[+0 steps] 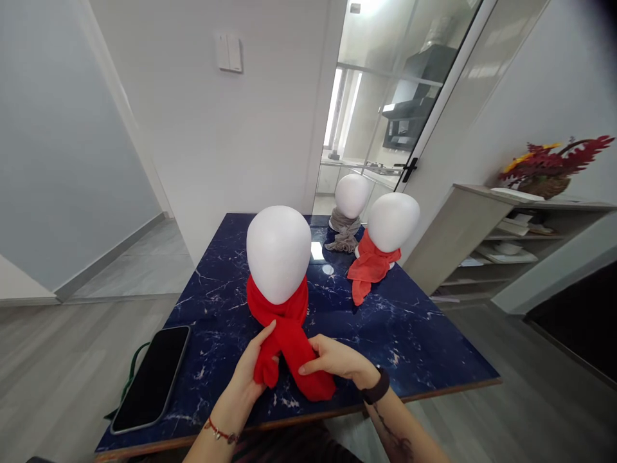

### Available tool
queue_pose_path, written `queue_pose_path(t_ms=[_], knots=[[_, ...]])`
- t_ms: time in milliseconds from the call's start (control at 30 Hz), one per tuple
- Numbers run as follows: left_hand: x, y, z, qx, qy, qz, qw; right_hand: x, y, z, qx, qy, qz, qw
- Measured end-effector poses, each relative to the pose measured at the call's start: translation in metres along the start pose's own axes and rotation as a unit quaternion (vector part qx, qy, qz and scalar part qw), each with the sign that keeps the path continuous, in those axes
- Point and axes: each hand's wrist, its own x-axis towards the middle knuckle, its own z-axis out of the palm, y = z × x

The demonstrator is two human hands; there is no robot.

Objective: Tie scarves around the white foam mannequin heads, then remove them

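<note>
A white mannequin head (278,254) stands in front of me with a red scarf (293,344) wrapped around its neck. The scarf's two ends cross below the chin and hang toward me. My left hand (253,360) is closed on the left end, its thumb lying near the crossing. On the other side, my right hand (332,357) grips the edge of the right end between thumb and fingers. Some fingers of both hands are hidden behind the cloth.
A second head (393,222) wears a coral scarf (371,267) at the right; behind it another head (351,195) has a grey scarf (345,231). A phone (153,379) lies at the left of the dark blue marbled table (385,341). Shelves (482,238) stand beyond the right side.
</note>
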Motion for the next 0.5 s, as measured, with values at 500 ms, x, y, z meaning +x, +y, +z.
queue_pose_path(t_ms=[500], knots=[[0.0,-0.006,0.011,0.056,0.083,0.051,0.994,0.054,0.007,0.003,-0.154,0.293,-0.134,0.934]])
